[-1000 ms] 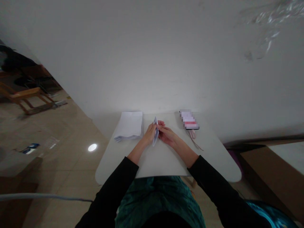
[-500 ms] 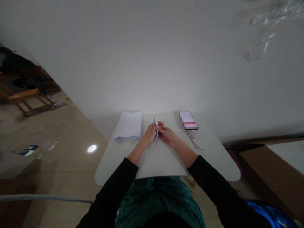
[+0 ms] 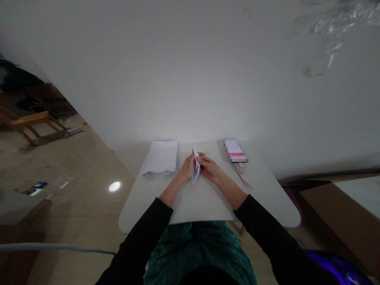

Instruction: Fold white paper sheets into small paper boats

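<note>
1. Compared with the last view, the change I see is in the paper: the folded sheet of white paper (image 3: pixel 196 167) sits more open at its near end, and its far tip leans a little further right. Both hands are closer around it.
2. My left hand (image 3: pixel 186 168) is closed in a soft grip on the left face of the sheet, with the fingers curled around it and the thumb side toward the far end.
3. My right hand (image 3: pixel 208 168) is also gripping, pinching the sheet from the right. Its fingers (image 3: pixel 202 159) reach across near the far part of the fold, though the exact finger contact is partly hidden.
4. The sheet stands on edge between the two hands, tilted rather than upright, just above the middle of the table (image 3: pixel 204 206). Its lower tip is close to the tabletop, but I cannot tell whether it touches.
5. To the left of my left hand, and just apart from it, lies a squared stack of white paper (image 3: pixel 160 159) near the far edge of the table.
6. To the right of my right hand, near the far edge, lies a flat dark-edged device (image 3: pixel 234 151), pixelated too heavily to identify. A thin pink cord (image 3: pixel 242 176) trails from it toward the near right.
7. Black sleeves (image 3: pixel 142 233) cover both forearms up to the wrists. Beyond the table's left side, a wooden chair (image 3: pixel 26 120) stands on the tiled floor (image 3: pixel 89 166).
</note>
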`<state>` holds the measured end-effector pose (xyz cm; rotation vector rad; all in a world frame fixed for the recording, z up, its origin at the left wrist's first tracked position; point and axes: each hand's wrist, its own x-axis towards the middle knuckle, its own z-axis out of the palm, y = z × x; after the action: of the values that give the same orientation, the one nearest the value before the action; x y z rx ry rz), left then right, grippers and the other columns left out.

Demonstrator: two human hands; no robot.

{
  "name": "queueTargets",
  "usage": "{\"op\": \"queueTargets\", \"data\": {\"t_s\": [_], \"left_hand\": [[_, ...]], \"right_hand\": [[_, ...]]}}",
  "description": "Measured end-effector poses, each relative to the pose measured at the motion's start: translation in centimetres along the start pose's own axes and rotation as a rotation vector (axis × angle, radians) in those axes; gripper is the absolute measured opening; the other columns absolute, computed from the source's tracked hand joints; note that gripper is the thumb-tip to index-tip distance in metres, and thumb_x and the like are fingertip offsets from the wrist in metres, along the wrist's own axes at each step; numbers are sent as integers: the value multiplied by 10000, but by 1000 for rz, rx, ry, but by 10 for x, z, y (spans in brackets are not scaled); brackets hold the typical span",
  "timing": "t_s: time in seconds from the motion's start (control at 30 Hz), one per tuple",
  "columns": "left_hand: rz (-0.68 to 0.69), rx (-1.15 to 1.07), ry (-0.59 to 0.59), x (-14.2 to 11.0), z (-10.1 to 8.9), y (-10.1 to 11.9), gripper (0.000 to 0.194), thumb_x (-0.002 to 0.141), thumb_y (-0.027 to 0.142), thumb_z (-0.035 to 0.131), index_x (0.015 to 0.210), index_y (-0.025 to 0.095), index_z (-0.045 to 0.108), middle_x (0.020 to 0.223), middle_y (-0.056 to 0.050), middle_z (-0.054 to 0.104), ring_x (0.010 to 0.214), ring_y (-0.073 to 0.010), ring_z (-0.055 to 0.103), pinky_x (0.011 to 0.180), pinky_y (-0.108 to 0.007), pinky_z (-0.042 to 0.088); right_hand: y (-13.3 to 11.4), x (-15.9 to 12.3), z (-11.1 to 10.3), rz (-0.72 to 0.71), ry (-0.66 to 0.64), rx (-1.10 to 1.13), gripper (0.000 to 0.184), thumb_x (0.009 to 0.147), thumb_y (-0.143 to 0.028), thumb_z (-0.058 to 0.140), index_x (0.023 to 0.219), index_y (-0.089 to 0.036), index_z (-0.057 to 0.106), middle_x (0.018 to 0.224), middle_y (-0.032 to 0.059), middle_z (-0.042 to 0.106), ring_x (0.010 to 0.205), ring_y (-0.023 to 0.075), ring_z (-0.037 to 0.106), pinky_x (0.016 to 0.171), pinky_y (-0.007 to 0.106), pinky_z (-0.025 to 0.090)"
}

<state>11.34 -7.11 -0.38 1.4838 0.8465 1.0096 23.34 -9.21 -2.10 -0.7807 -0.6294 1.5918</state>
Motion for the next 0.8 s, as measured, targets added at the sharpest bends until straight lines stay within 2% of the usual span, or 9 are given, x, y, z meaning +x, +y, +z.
{"op": "queueTargets", "data": {"t_s": [0.07,0.1,0.17,0.27,0.37,0.5,0.67,0.8], "left_hand": [[-31,-101,80,3,-2,-5,649,899,653,326,969,128,701,857,-101,716,807,-215,655,743,-312,497],[-40,-149,123,5,-3,-6,642,899,656,338,936,128,702,845,-96,713,798,-205,653,750,-305,495],[-80,-223,156,6,-6,-7,522,876,608,479,885,132,694,819,-74,703,765,-176,640,739,-281,490],[-174,-290,121,3,-8,-1,312,797,445,688,877,143,691,781,-28,686,708,-132,613,699,-241,478],[-238,-338,104,0,-9,5,255,745,334,765,896,140,698,765,-20,686,681,-121,612,690,-238,478],[-318,-414,51,0,-10,9,266,705,264,804,903,118,705,743,-39,698,633,-125,619,637,-234,472],[-386,-435,-17,1,-16,10,192,724,238,790,842,104,719,729,-46,692,615,-107,599,621,-213,468],[-456,-413,-76,1,-20,11,187,718,259,794,799,105,724,678,-34,661,573,-100,564,587,-214,455]], "right_hand": [[-3,2,-2,20,-17,37,384,479,-361,938,753,-198,723,684,-39,674,623,95,530,622,253,412],[-4,3,-4,31,-25,54,381,492,-351,936,775,-199,732,706,-33,691,640,102,545,638,256,427],[-6,4,-7,54,-39,85,376,503,-340,934,790,-194,741,720,-27,705,654,110,560,657,258,449],[-8,6,-11,84,-48,102,345,531,-321,925,788,-183,742,720,-19,706,653,111,566,658,257,461],[-7,8,-14,112,-24,88,285,564,-278,913,756,-177,728,674,-26,679,600,92,532,594,245,436],[-7,8,-15,124,-11,97,299,529,-246,926,714,-174,703,619,-54,625,554,65,475,555,222,410],[-13,5,-17,186,-142,56,310,551,-242,921,664,-176,639,552,-85,528,519,51,416,536,206,375],[-17,3,-18,128,-189,-17,371,547,-239,923,623,-180,565,564,-86,527,513,45,412,514,202,333]]}}
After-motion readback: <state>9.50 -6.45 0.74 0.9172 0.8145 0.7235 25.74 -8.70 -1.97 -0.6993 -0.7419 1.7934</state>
